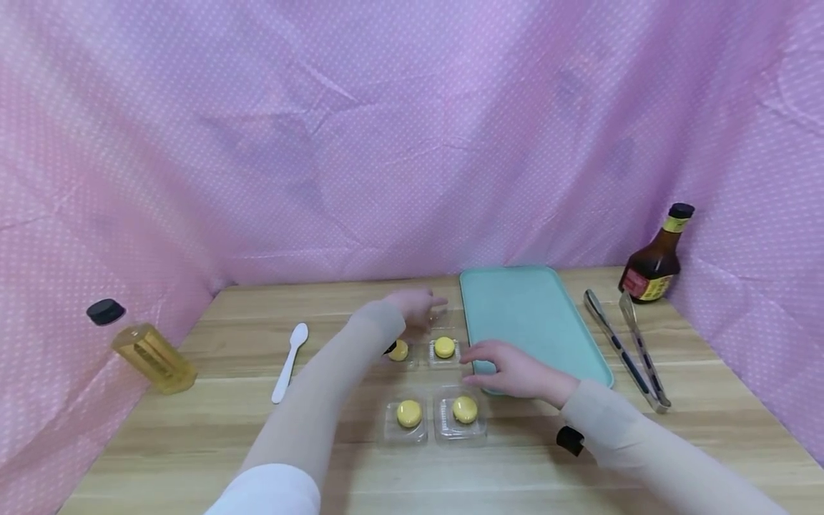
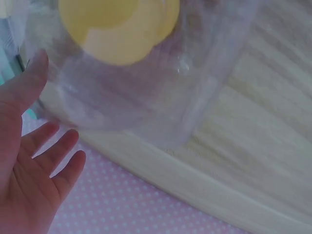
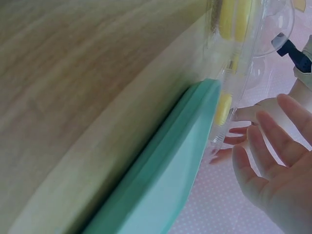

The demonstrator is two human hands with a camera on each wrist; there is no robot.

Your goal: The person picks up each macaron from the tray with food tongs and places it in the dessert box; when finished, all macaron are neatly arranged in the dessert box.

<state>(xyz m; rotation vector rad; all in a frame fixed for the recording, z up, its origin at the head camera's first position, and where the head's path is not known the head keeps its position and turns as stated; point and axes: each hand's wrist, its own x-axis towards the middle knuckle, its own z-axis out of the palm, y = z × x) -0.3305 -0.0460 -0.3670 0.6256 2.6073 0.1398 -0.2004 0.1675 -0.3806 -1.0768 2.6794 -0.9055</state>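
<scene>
Several small clear plastic clamshell boxes lie on the wooden table, each with a round yellow macaron inside. My left hand (image 1: 415, 307) reaches over the far boxes, its fingers spread near the raised clear lid (image 1: 440, 318) of the far right box. In the left wrist view a macaron (image 2: 117, 29) shows blurred through clear plastic beside that hand. My right hand (image 1: 508, 368) is over the tray's left edge, fingers extended toward the far right macaron (image 1: 444, 347) and holding nothing. Part of the far left macaron (image 1: 399, 350) is hidden by the left wrist. Two more macarons (image 1: 409, 413) sit in the near boxes.
A mint-green tray (image 1: 521, 300) lies right of the boxes, with metal tongs (image 1: 627, 350) beyond it. A dark sauce bottle (image 1: 653, 265) stands at the back right. On the left are a white spoon (image 1: 290, 361) and a bottle of yellow liquid (image 1: 154, 357). Pink dotted cloth (image 1: 386, 143) surrounds the table.
</scene>
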